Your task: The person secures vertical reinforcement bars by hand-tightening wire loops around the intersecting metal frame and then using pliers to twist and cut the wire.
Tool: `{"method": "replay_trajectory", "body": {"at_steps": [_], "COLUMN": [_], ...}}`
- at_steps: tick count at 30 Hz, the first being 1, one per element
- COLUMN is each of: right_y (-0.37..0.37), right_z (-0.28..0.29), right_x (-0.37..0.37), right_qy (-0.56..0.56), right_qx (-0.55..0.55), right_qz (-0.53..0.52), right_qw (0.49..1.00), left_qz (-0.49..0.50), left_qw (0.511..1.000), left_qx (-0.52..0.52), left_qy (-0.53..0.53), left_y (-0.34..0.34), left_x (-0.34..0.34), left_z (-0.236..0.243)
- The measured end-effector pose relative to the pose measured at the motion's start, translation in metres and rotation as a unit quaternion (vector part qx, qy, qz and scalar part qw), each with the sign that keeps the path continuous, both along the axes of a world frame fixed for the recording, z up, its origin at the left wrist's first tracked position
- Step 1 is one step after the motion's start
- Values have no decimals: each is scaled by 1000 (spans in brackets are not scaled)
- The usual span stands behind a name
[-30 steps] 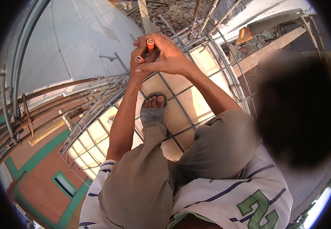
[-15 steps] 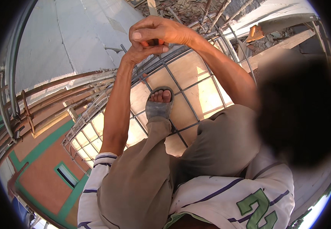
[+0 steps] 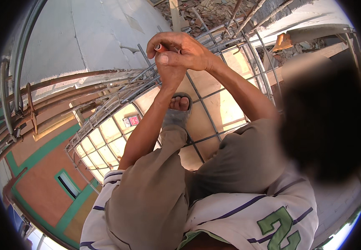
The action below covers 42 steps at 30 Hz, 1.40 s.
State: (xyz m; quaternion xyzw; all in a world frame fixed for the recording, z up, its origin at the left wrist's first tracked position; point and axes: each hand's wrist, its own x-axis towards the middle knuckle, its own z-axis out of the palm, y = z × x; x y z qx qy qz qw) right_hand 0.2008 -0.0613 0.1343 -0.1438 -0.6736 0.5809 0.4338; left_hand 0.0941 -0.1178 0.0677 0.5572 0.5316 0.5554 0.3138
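Observation:
My right hand curls over my left hand in front of me, above the grid of steel bars. The two hands are pressed together. Between my right thumb and curled fingers shows the rounded end of a small orange-red thing that looks like a lighter; the rest of it is covered. My left hand's fingers are hidden behind the right. Below my left forearm, a small red and white packet lies on the plywood among the bars.
My sandaled foot rests at the steel grid. A pale sloping panel rises at the left, with long rods and timber along its lower edge. Rubble lies at the back; a handsaw sits at the far right.
My hands have come nearer and slightly right, and my right thumb has lowered over the left hand. The packet, out of sight before, now shows beside my left forearm.

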Motion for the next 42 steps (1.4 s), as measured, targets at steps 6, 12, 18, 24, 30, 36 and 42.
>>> {"method": "replay_trajectory", "body": {"at_steps": [6, 12, 18, 24, 30, 36, 42], "right_y": [-9, -21, -30, -55, -61, -33, 18], "right_z": [-6, -7, -4, -10, -14, 3, 17], "right_x": [-17, -32, -38, -39, -42, -13, 2], "right_qy": [-24, 8, -7, 38, -4, -103, -138], "right_qx": [9, -9, -1, 13, -48, 156, 43], "right_qz": [-89, -227, -266, -364, -375, -167, 153], "right_qw": [996, 974, 964, 931, 926, 968, 978], "left_qz": [13, -38, -178, -286, -102, -242, -248], "left_qw": [998, 998, 978, 939, 991, 957, 918], "left_qx": [21, -8, -110, -170, -14, -137, -308], "left_qy": [-57, -47, 2, 87, 85, 85, 30], "left_y": [6, 7, 20, 23, -21, 1, 11], "left_x": [-4, -15, -33, -60, -19, -87, -85], "left_z": [1, 8, 14, 18, -8, 4, 25]}}
